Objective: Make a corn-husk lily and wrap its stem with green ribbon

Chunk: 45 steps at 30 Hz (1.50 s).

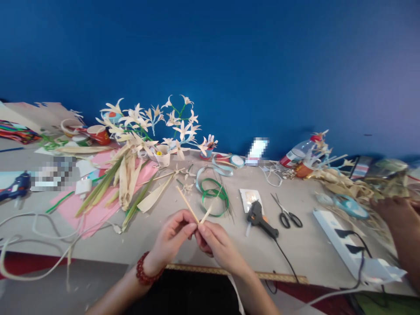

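Note:
Near the front edge of the table, my left hand [172,234] and my right hand [218,245] meet with fingers pinched. A thin wooden stick [187,203] slants up and leftward from my left fingers. Between my right thumb and fingers sits a pale, pointed strip of corn husk [206,214], its base touching the stick's lower end. The exact contact is hidden by my fingertips. Just beyond lies a loose coil of green ribbon [203,203]. To the right rest a black hot glue gun [262,220] and scissors [287,213].
Pale husk flowers [182,130] stand at the back, with dried husks [126,183] on pink paper [98,218]. A white power strip [337,240] and another person's arm [398,227] are at right. White cables [39,275] curl at left; a bottle [298,152] stands back right.

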Each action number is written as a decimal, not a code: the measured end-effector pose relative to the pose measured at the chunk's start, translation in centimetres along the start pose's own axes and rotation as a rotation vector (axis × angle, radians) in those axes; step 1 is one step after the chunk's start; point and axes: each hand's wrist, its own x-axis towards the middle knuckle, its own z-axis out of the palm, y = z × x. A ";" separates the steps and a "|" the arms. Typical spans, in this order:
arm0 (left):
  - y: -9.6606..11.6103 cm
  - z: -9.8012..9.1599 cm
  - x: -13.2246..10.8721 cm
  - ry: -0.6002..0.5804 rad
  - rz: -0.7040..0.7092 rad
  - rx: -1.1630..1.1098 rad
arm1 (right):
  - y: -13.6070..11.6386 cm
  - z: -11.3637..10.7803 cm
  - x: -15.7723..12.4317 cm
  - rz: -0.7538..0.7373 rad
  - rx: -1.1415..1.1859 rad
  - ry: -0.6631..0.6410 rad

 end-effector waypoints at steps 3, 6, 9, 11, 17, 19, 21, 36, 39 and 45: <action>-0.1 0.2 0.1 -0.028 -0.041 -0.121 | -0.3 -0.2 -0.2 0.050 0.139 -0.073; -0.4 0.1 0.2 -0.029 -0.034 -0.187 | -0.6 -0.5 -0.5 0.067 0.237 -0.060; -0.8 -0.5 0.4 0.043 -0.011 -0.226 | -1.1 -1.5 -0.9 0.043 0.408 0.027; -1.0 -0.8 0.5 0.115 -0.005 -0.216 | -1.4 -2.4 -1.1 0.015 0.494 0.119; -0.5 -0.2 0.5 0.179 0.090 0.021 | 0.6 -1.2 -0.2 0.067 0.185 0.222; -0.5 0.2 0.5 0.160 0.149 0.128 | 1.4 0.0 0.3 -0.010 -0.013 0.237; -0.5 0.3 0.4 0.137 0.197 0.198 | 1.7 0.8 0.7 -0.100 -0.197 0.275; 0.3 -0.2 -0.1 0.012 0.165 0.158 | 0.7 0.9 0.1 0.202 0.521 -0.012; 0.2 -0.6 0.0 -0.013 0.202 0.212 | 0.5 0.7 -0.2 0.240 0.601 -0.048; -0.3 -1.2 -0.1 -0.015 0.225 0.251 | 0.2 0.3 -0.5 0.307 0.745 -0.154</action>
